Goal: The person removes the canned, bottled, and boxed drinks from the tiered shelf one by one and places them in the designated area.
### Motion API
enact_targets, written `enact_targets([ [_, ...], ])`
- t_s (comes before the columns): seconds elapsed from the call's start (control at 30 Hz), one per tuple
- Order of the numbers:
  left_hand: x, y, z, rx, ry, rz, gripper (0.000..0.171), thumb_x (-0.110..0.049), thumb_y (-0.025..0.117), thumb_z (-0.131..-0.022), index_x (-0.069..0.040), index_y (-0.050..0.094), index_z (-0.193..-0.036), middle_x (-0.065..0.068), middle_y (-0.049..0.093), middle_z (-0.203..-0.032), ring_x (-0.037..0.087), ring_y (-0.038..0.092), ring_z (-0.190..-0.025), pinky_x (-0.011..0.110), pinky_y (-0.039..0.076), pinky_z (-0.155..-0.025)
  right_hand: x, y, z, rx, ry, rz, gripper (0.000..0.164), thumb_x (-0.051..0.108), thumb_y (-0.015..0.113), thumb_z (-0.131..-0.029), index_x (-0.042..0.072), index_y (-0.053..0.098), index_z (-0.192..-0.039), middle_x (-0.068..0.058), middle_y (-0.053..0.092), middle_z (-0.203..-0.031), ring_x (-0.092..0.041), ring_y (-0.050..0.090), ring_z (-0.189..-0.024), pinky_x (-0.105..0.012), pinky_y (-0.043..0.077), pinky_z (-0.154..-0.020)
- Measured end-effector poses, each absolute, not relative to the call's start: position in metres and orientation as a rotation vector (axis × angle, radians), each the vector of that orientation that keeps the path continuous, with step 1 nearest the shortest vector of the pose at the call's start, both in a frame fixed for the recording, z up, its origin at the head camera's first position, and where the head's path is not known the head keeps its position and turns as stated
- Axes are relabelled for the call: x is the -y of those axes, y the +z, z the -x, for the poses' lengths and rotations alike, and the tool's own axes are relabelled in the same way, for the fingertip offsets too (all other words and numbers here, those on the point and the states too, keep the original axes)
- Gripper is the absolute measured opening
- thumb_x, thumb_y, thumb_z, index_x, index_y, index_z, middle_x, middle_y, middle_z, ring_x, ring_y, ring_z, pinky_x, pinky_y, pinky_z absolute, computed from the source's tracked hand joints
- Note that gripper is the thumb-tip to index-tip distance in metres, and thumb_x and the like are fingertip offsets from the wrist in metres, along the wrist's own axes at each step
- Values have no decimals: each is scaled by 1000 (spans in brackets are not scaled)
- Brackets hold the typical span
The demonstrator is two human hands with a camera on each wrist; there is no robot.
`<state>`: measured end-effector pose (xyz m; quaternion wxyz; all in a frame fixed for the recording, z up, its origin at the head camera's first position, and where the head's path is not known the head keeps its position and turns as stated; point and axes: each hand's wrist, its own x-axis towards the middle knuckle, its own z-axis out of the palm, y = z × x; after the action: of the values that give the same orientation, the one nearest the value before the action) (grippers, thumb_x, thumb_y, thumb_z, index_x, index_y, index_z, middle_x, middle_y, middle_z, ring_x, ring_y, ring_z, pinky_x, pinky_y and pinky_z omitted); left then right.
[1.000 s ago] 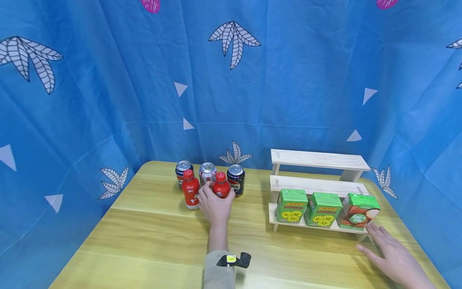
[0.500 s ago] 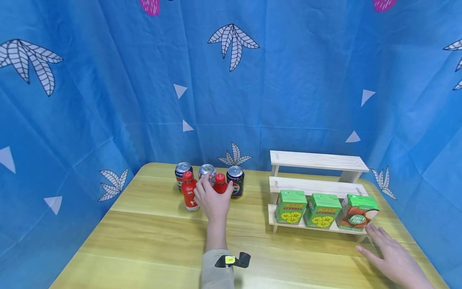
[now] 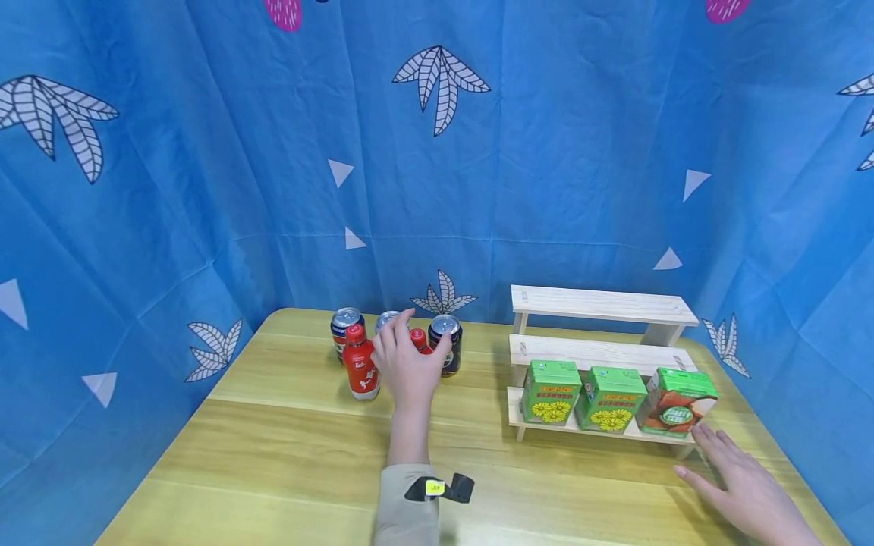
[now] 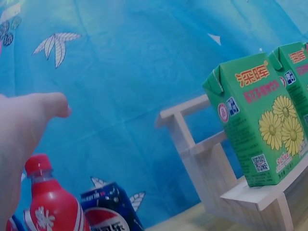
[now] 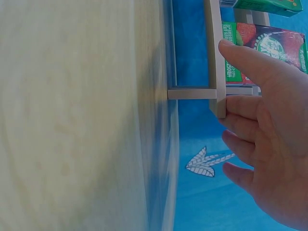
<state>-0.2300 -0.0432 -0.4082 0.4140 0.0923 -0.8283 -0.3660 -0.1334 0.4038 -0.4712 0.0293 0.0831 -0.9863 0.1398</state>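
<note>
My left hand (image 3: 410, 371) hovers with thumb and fingers spread over a red bottle (image 3: 419, 340), hiding most of it in the head view. In the left wrist view the thumb stands clear of that bottle's cap. A second red bottle (image 3: 359, 365) stands just left of the hand. Behind are three cans: a dark one (image 3: 347, 318) at left, a silver-topped one (image 3: 387, 319) partly covered by fingers, and a dark blue one (image 3: 446, 324) at right. My right hand (image 3: 747, 485) is at the shelf's lower right end, fingers extended near the red-brown carton (image 3: 677, 406); whether they touch it is unclear.
A three-step wooden shelf (image 3: 604, 305) stands on the table's right side. Its lowest step bears two green cartons with yellow flowers, one at left (image 3: 551, 393) and one in the middle (image 3: 611, 400), beside the red-brown one. Blue curtain (image 3: 437, 189) surrounds the wooden table (image 3: 287, 455).
My left hand has let go of the red bottle; its fingers have spread and risen slightly. The bottle stays standing among the cans. My right hand has hardly moved.
</note>
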Motion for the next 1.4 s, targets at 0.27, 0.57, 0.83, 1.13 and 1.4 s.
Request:
enact_targets([
  [0.27, 38, -397, 232, 2019, -826, -65, 58, -44, 80, -74, -17, 60, -122, 8, 57, -122, 29, 47, -115, 54, 36, -98, -404, -472, 132, 3029, 442, -255, 81, 47, 55, -96, -14, 30, -144, -37, 27, -149, -60, 23, -135, -71, 25, -99],
  [0.57, 28, -386, 231, 2037, -716, 116, 57, -45, 79, -72, -17, 62, -119, 5, 59, -120, 26, 48, -112, 49, 38, -91, -407, -473, 131, 3006, 470, -274, 80, 45, 55, -96, -13, 30, -145, -37, 27, -149, -60, 23, -135, -71, 25, -99],
  [0.83, 19, -380, 231, 2055, -594, 302, 57, -46, 79, -73, -18, 63, -120, 5, 61, -119, 25, 49, -110, 46, 38, -92, -407, -475, 131, 3028, 471, -269, 83, 48, 55, -95, -13, 29, -145, -37, 27, -150, -60, 24, -135, -70, 26, -100],
  [1.13, 9, -381, 232, 2073, -462, 486, 53, -49, 76, -74, -18, 64, -115, 1, 64, -114, 21, 52, -108, 40, 39, -89, -405, -473, 132, 3019, 464, -272, 80, 46, 56, -96, -13, 31, -144, -37, 29, -149, -59, 26, -134, -69, 27, -99],
  [1.4, 4, -386, 229, 2138, -368, 597, 53, -51, 72, -77, -20, 62, -119, 0, 64, -116, 19, 53, -111, 42, 40, -92, -403, -469, 131, 3035, 457, -261, 80, 45, 57, -95, -14, 32, -143, -38, 30, -147, -59, 28, -133, -69, 28, -99],
])
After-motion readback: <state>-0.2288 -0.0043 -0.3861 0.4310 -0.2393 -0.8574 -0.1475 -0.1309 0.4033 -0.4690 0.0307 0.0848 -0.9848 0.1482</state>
